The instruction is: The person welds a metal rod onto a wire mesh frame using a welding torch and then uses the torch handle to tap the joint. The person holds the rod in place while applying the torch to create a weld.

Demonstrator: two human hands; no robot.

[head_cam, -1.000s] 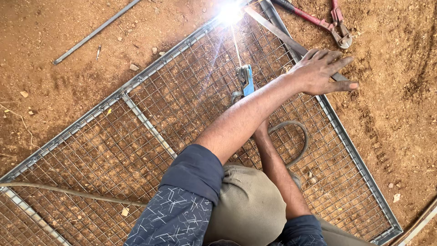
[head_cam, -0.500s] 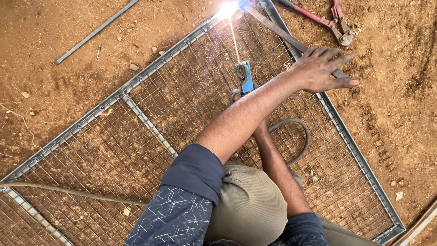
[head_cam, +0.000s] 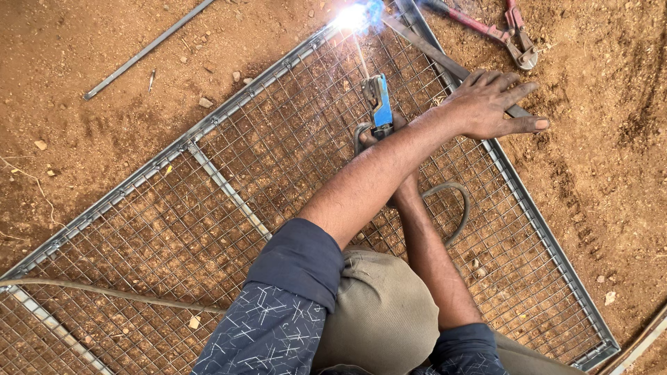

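Head view: the arms cross. The left hand [head_cam: 493, 104] lies open, fingers spread, pressing a flat steel bar [head_cam: 425, 48] onto the right rail of the mesh gate panel [head_cam: 229, 114]. The right hand [head_cam: 372, 135], mostly hidden under the left forearm, is closed round a blue electrode holder [head_cam: 379, 101]. Its welding rod [head_cam: 361, 54] runs ahead of the hands to a bright arc [head_cam: 351, 17] at the panel's far corner.

The step in hand looks like a corner weld; it calls for a steady tip and firm pressure on the bar.

The panel lies flat on red soil, grey frame, rusty mesh. Red bolt cutters [head_cam: 511, 35] lie beyond the left hand.
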